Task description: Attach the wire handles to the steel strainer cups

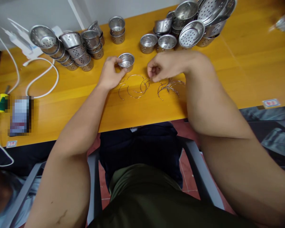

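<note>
My left hand (112,72) grips a small perforated metal cup (126,62) by its left side, thumb at the near side and fingers at the rim. The cup stands upright on the yellow table. To its right, my right hand (165,67) is bent down with its fingers curled together in a pinch just above the table. Thin curved wires (136,97) lie below and between the hands, one of them reaching to the right fingertips; whether those fingers hold it is unclear. More curved wires (168,89) lie under the right hand.
Stacked perforated cups (77,52) stand at the back left, with a shorter stack (117,30) behind my left hand. A heap of cups and strainers (190,33) is at the back right. On the left are a phone (20,115), white cables (58,76) and a yellow-green handled tool (1,103).
</note>
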`<state>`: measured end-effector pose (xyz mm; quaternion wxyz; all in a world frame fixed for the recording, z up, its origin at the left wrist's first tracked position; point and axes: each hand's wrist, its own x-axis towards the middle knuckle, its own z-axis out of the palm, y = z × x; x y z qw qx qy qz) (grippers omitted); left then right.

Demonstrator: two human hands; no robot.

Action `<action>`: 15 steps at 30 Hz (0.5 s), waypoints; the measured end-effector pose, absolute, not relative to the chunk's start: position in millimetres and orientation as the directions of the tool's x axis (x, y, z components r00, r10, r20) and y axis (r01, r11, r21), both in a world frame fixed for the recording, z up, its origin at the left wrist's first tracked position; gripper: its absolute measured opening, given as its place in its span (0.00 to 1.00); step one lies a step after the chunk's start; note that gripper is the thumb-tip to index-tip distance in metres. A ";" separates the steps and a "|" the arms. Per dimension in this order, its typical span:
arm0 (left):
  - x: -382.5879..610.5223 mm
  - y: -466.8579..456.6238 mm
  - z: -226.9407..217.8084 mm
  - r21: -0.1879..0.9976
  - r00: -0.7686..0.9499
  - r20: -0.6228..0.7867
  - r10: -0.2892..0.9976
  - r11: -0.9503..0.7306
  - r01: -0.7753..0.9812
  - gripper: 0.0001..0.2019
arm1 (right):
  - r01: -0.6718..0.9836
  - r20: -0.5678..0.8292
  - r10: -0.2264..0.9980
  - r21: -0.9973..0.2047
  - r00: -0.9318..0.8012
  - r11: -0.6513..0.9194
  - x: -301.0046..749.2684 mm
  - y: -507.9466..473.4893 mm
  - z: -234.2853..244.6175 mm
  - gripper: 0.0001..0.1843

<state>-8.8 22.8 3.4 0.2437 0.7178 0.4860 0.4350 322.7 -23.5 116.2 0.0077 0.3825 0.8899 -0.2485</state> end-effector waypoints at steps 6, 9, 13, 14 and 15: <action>-3.2 5.7 18.9 0.741 0.197 0.375 0.906 -0.421 0.523 0.29 | 0.740 -0.163 0.728 -0.271 -0.666 0.616 334.4 -4.5 84.9 0.24; 0.2 -2.6 25.2 0.714 0.185 0.359 0.915 -0.397 0.577 0.28 | 0.719 -0.084 0.751 -0.375 -0.655 0.586 329.6 -0.5 69.2 0.32; 1.2 -12.6 31.4 0.678 0.188 0.395 0.899 -0.423 0.601 0.21 | 0.778 -0.038 0.837 -0.396 -0.545 0.488 319.5 -7.4 62.4 0.37; 1.2 -14.5 33.1 0.668 0.196 0.392 0.899 -0.425 0.611 0.20 | 0.785 -0.012 0.852 -0.397 -0.523 0.476 316.2 -11.6 64.5 0.37; 1.2 -16.4 35.0 0.658 0.200 0.386 0.900 -0.421 0.624 0.20 | 0.785 0.015 0.859 -0.396 -0.512 0.475 312.4 -16.6 68.3 0.37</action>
